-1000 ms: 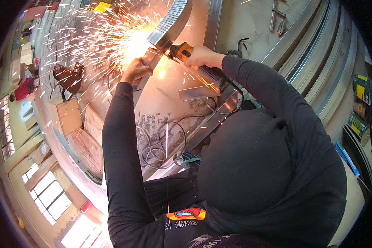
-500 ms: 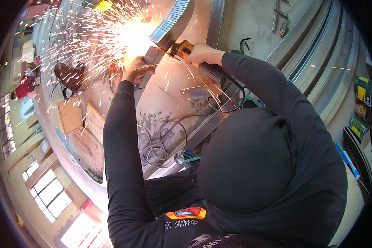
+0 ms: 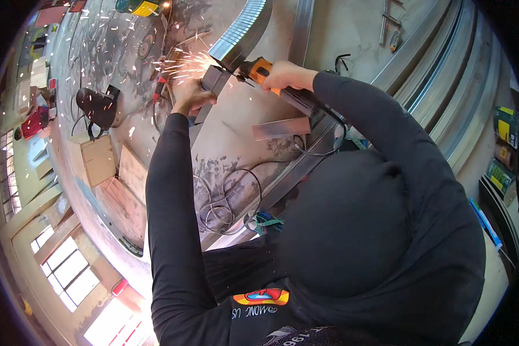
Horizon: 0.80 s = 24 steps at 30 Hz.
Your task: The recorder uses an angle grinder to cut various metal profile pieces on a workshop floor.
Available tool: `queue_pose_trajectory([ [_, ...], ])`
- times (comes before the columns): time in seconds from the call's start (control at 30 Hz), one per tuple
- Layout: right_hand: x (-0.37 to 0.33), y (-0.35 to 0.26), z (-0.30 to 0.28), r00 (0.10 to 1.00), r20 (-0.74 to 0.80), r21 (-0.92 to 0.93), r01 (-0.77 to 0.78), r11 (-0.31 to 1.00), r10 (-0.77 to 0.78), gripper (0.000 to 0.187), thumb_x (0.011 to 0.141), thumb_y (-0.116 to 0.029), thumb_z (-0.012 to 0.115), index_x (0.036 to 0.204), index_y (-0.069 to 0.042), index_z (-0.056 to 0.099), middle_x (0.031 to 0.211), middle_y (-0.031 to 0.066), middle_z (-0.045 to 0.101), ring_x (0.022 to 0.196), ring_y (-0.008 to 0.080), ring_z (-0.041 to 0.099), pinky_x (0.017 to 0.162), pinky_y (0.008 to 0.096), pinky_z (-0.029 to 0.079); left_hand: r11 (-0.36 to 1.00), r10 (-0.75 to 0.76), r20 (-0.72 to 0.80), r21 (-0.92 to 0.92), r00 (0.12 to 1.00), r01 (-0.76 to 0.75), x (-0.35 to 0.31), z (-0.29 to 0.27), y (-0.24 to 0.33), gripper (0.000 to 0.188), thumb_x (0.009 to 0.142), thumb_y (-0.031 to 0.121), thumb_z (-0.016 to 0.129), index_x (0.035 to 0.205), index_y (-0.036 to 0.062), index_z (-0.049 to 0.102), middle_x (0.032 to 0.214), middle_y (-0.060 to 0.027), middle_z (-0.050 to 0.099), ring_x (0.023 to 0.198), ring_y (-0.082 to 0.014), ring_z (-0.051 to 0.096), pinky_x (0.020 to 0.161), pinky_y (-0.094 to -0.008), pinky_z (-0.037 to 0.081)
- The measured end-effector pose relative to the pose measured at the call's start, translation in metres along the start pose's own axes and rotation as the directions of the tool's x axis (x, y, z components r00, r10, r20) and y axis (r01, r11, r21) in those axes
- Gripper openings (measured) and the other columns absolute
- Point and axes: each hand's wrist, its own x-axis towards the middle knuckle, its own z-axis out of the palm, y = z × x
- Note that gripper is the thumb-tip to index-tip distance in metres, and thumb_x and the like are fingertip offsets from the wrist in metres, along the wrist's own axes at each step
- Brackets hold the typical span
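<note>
My right hand (image 3: 287, 76) is wrapped round the body of a yellow-and-black angle grinder (image 3: 261, 70), its head against the work. A grey square metal tube (image 3: 214, 79) is gripped by my left hand (image 3: 191, 95), thumb and fingers bent round its side. Just beyond the tube, a curved metal profile with a ribbed face (image 3: 243, 29) runs up out of the picture. Sparks (image 3: 191, 64) fly leftward from where grinder, tube and profile meet, past my left fingers. The grinder's disc is mostly hidden by the metal.
Long metal profiles (image 3: 438, 98) lie side by side at the right. A loose cable (image 3: 219, 210) coils on the floor near my legs, below a flat plate (image 3: 281, 128). At left are a dark welding helmet (image 3: 98, 108) and a cardboard box (image 3: 95, 158). Another person (image 3: 36, 122) is far left.
The large, glaring spray of sparks has shrunk to a small burst. My right hand and the grinder have shifted slightly right; my left hand stays on the tube.
</note>
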Motion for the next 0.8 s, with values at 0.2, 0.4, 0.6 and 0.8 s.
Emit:
queue_pose_trajectory([
  [0.2, -0.040, 0.034, 0.001, 0.998, -0.043, 0.040, 0.057, 0.998, -0.055, 0.044, 0.064, -0.030, 0.081, 0.092, 0.002, 0.071, 0.087, 0.0142, 0.070, 0.077, 0.0249, 0.067, 0.068, 0.0359, 0.052, 0.984, -0.030, 0.089, -0.174, 0.996, 0.045, -0.014, -0.007, 0.013, 0.041, 0.055, 0.018, 0.081, 0.089, -0.0024, 0.068, 0.072, -0.0081, 0.062, 0.058, -0.0196, 0.060, 0.049, -0.0334, 0.045],
  [0.4, -0.095, 0.030, -0.016, 0.995, 0.063, 0.306, 0.048, 0.951, -0.071, 0.047, 0.072, -0.026, 0.078, 0.112, -0.005, 0.064, 0.092, 0.0057, 0.064, 0.081, 0.0175, 0.061, 0.071, 0.0315, 0.050, 0.990, 0.052, 0.095, -0.134, 0.994, -0.039, 0.002, 0.000, 0.000, 0.049, 0.053, 0.017, 0.081, 0.096, -0.0025, 0.068, 0.077, -0.0093, 0.066, 0.072, -0.0240, 0.064, 0.064, -0.0356, 0.051],
  [0.6, -0.092, 0.049, -0.017, 0.991, 0.080, 0.467, 0.062, 0.882, -0.111, 0.044, 0.074, -0.021, 0.078, 0.113, -0.005, 0.064, 0.095, 0.0043, 0.063, 0.084, 0.0157, 0.061, 0.075, 0.0317, 0.052, 0.977, 0.099, 0.174, -0.203, 0.980, -0.063, 0.037, 0.007, -0.021, 0.043, 0.052, 0.017, 0.083, 0.091, 0.0025, 0.071, 0.077, -0.0101, 0.068, 0.068, -0.0233, 0.066, 0.057, -0.0369, 0.052],
  [0.8, -0.091, 0.060, -0.027, 0.968, 0.168, 0.663, 0.027, 0.748, -0.185, 0.037, 0.075, -0.018, 0.077, 0.103, -0.003, 0.058, 0.086, 0.0070, 0.063, 0.070, 0.0181, 0.065, 0.065, 0.0344, 0.057, 0.977, 0.005, 0.471, -0.192, 0.882, 0.097, 0.064, -0.007, -0.041, 0.043, 0.054, 0.016, 0.084, 0.092, 0.0035, 0.068, 0.073, -0.0085, 0.064, 0.061, -0.0220, 0.065, 0.046, -0.0355, 0.048],
])
